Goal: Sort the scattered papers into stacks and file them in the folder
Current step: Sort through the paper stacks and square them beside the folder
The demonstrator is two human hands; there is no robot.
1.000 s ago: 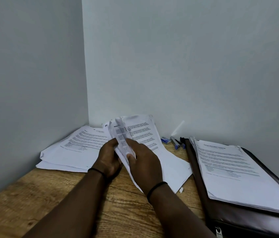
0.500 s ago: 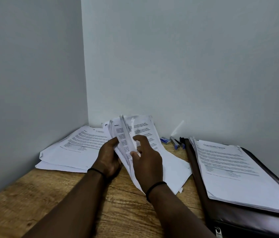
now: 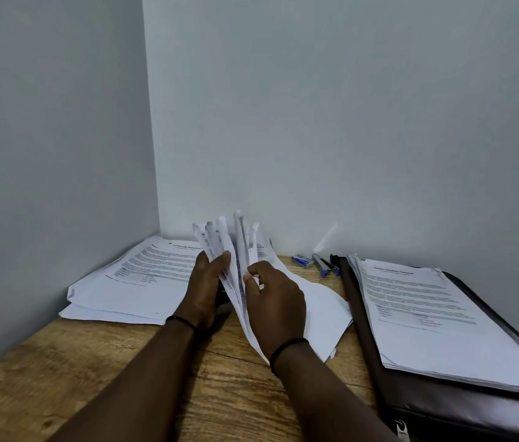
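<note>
Compared with half a second earlier, the white printed sheets (image 3: 237, 250) stand more upright and fan out wider at 12 o'clock on the wooden table (image 3: 60, 378). The left hand (image 3: 205, 291) grips them from the left side; the right hand (image 3: 275, 301) pinches page edges with curled fingers. Three paper piles lie flat: at 10 o'clock (image 3: 130, 282), under the hands (image 3: 322, 314), and at 3 o'clock (image 3: 427, 314) on the dark brown leather folder (image 3: 443, 409), which the frame cuts off. Small blue objects (image 3: 315, 263) at 1 o'clock are unclear.

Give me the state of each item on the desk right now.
Held sheets: upright, fanned, gripped by both hands.
Left hand: holds sheets.
Right hand: thumbing pages.
Left stack: flat on desk.
Folder: paper stack lying on top.
</note>
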